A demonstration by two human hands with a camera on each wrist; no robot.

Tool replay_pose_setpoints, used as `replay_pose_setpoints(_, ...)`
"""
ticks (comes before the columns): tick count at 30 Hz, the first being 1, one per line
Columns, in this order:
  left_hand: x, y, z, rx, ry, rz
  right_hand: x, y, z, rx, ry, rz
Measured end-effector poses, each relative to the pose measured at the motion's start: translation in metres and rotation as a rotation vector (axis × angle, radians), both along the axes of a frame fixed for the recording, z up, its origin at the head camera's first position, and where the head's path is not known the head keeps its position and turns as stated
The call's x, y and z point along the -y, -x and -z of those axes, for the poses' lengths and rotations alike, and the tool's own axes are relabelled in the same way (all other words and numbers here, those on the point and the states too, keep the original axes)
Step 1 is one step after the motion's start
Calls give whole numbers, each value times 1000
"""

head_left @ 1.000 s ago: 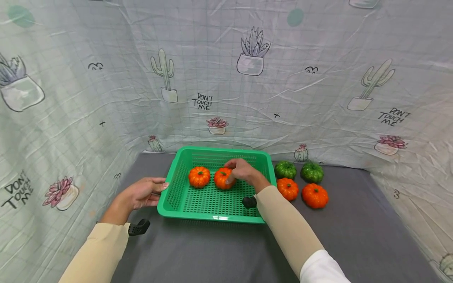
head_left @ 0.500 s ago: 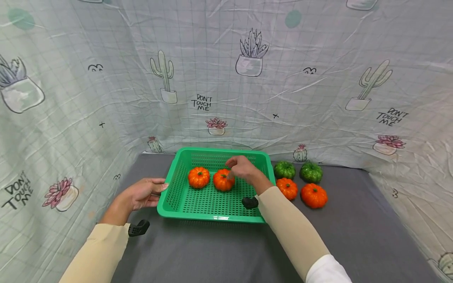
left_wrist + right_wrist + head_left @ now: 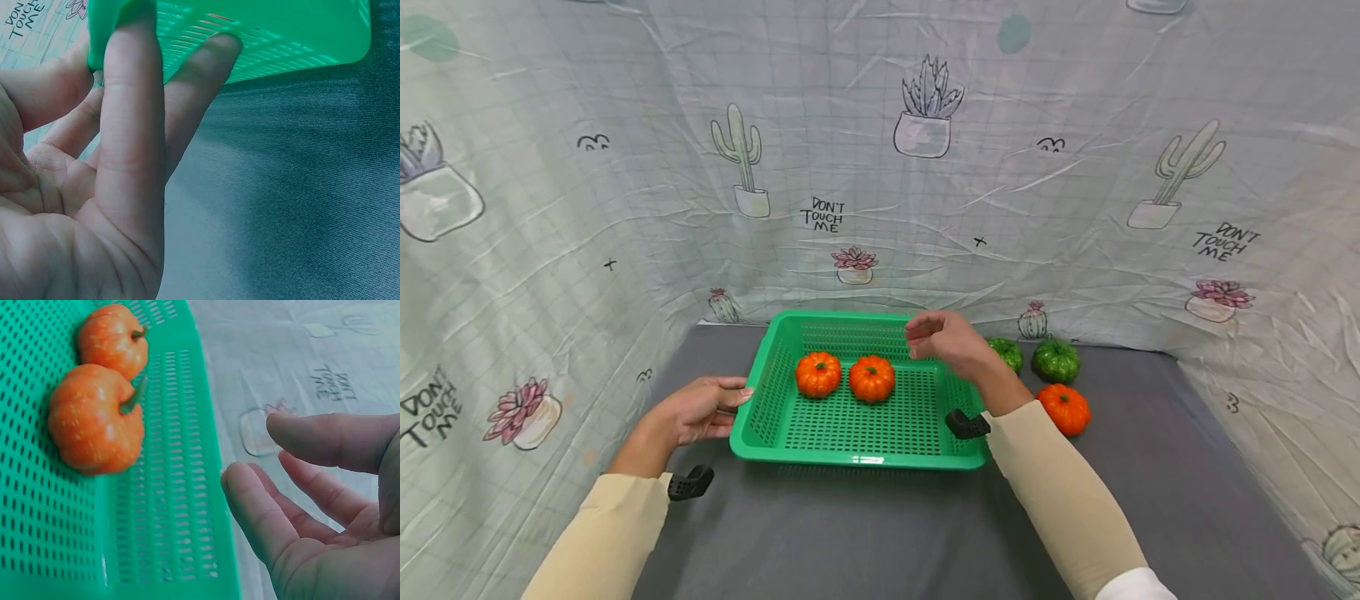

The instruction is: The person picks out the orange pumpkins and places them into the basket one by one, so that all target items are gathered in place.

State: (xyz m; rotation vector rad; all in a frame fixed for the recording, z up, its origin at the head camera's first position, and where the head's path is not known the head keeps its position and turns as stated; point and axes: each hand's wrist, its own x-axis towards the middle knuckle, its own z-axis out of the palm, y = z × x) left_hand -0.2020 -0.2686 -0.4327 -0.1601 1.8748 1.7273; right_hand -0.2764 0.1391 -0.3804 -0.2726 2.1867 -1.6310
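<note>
A green perforated plastic basket point(image 3: 850, 459) stands on the dark grey tabletop. My left hand point(image 3: 703, 408) holds its left rim, thumb at the rim and fingers against the outer side; the left wrist view shows fingertips pressed to the slotted wall point(image 3: 300, 37). Inside sit two small orange pumpkins, a left one point(image 3: 817, 374) and a right one point(image 3: 872, 380), side by side with stems showing. Over the basket's back right corner hovers my right hand point(image 3: 953, 343), its fingers loosely bent and nothing between them. The right wrist view shows a gap between thumb and fingers point(image 3: 256, 515).
Right of the basket lie two green pumpkins, one point(image 3: 1056, 360) in full view and one point(image 3: 1006, 353) partly behind my right hand. An orange pumpkin point(image 3: 1064, 409) sits in front of them; another is hidden by my right arm. Cactus-print cloth point(image 3: 880, 167) walls the back and sides.
My right hand has let go of the right pumpkin in the basket and moved up and to the right, away from it. The left hand stays at the basket's rim.
</note>
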Motion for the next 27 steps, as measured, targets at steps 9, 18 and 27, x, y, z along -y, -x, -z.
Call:
replay_pose_setpoints(9,1,0,-1,-5,-7,20,-40,-9,-3,-31,35,4)
replay_pose_setpoints(18,-1,1,-1,5,-1,4,-79,-17,11,-54,42,26)
replay_pose_setpoints(27,-1,0,-2,2,1,14,-107,-27,17,-32,151,55)
